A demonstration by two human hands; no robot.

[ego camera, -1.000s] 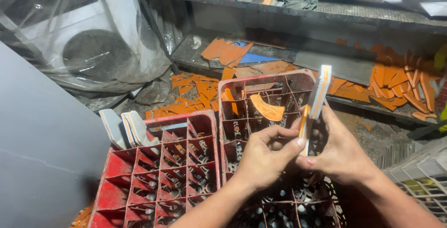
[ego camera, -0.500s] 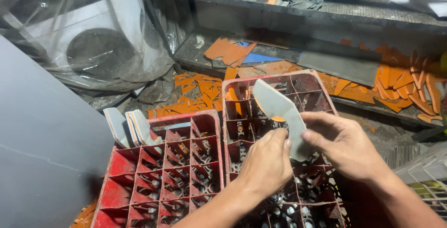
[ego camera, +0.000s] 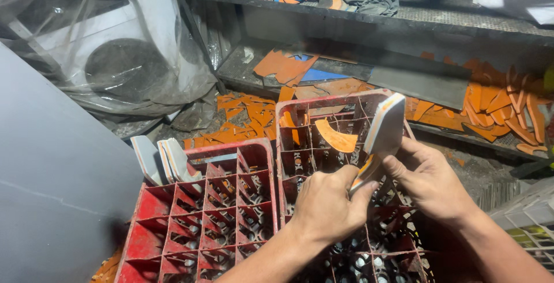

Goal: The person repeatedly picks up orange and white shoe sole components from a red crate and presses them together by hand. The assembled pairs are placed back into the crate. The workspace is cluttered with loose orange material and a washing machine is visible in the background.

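Both hands, left hand and right hand, pinch the shoe sole by its lower end above the red crate (likely light, bendy foam, best gripped at the edges).

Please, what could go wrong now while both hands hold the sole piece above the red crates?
1. The sole piece is held only at its lower end by the left hand and right hand; it might slip into the divided red crate below.
2. The orange scrap perched on the crate dividers could be knocked off by a hand.
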